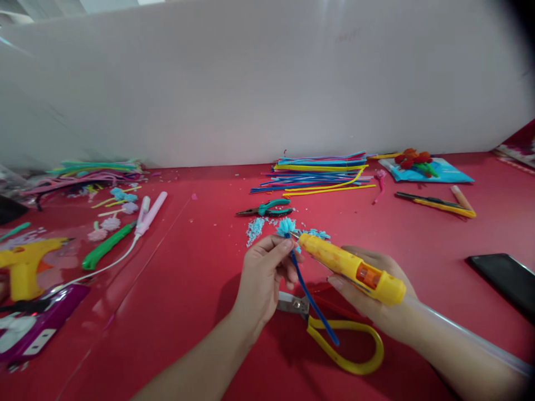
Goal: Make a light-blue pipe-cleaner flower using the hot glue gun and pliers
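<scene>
On the red table, from largest to smallest, as you look down at your hands:

Table: red, glossy, it runs under everything up to the white wall at 12 o'clock.

Pipe-cleaner pile: blue, yellow and pink stems lie flat at 12 o'clock from your hands, well apart from them.

Second glue gun: yellow, it rests at 9 o'clock near the table's left edge.

Phone: dark and flat, at 3 o'clock, well apart from your right hand.

Scissors: yellow loop handles at 6 o'clock, lying on the table just under your hands.

Right hand: your fingers are wrapped around the yellow glue pen, whose tip points to 10 o'clock and meets the pompom.

Left hand: your fingertips are pinched narrow on the blue stem, just below the pompom.

Pliers: teal handles, at 12 o'clock, just beyond the pompom.

Pompom: light blue and fluffy, it sits on top of the stem, above your left fingertips, dead centre.

Blue fluff: clippings lie scattered on the table at 11 o'clock from the pompom.
</scene>
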The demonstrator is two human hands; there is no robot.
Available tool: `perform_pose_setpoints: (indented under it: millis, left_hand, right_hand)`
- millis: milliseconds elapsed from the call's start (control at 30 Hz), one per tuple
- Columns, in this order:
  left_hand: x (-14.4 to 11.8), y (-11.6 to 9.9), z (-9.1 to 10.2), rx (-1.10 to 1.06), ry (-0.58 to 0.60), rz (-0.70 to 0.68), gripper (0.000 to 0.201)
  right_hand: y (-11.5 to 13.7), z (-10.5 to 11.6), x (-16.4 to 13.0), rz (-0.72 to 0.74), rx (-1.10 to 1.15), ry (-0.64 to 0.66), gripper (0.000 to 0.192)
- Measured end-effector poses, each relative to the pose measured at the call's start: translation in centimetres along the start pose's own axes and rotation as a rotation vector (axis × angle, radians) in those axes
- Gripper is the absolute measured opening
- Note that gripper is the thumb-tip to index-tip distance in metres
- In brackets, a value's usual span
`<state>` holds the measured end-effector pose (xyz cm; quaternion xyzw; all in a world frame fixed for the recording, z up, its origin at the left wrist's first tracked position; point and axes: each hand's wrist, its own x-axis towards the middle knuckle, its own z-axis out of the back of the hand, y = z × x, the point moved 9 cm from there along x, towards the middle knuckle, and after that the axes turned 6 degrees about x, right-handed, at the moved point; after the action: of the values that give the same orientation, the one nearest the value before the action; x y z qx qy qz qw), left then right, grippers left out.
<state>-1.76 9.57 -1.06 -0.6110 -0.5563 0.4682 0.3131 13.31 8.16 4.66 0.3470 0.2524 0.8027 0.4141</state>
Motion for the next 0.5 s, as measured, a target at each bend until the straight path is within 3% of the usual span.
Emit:
perform_pose_setpoints:
  millis: [500]
  left_hand:
    - [0.41, -0.19, 0.72, 0.064, -0.041, -0.044, 0.016]
  right_hand:
    - [-0.46, -0.02, 0.12, -0.089, 0.055, -0.012, 0.027]
